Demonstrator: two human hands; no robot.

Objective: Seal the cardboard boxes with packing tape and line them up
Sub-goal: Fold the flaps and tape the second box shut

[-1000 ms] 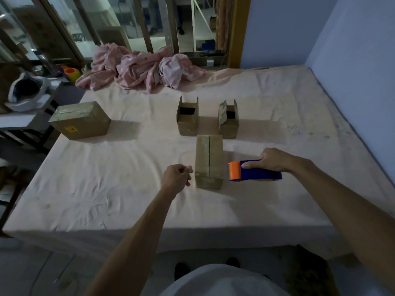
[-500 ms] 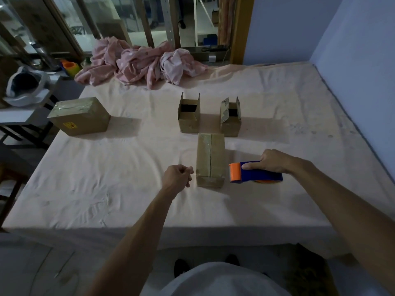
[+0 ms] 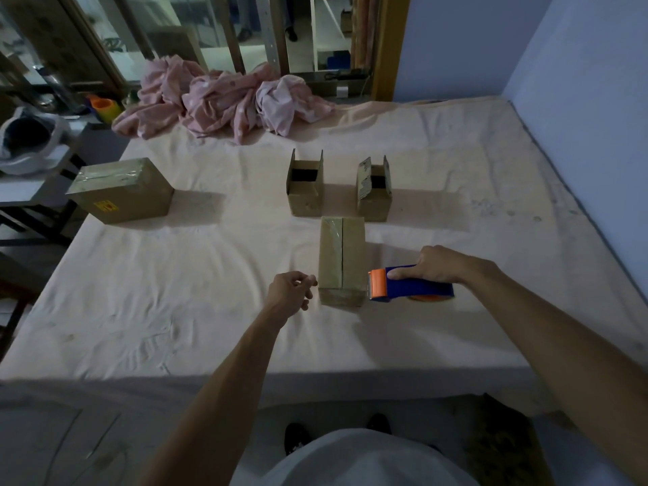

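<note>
Brown closed cardboard box (image 3: 342,261) sits just right of left hand (image 3: 289,292), fingers (image 3: 305,279) loosely curled (empty); right hand (image 3: 438,264) grips blue-orange plastic tape dispenser (image 3: 417,288).

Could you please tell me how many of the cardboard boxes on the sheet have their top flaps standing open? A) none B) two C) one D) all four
B: only the left open box and the right open box at the back have flaps standing up; the near box beside the tape dispenser and the large box are closed.
</note>
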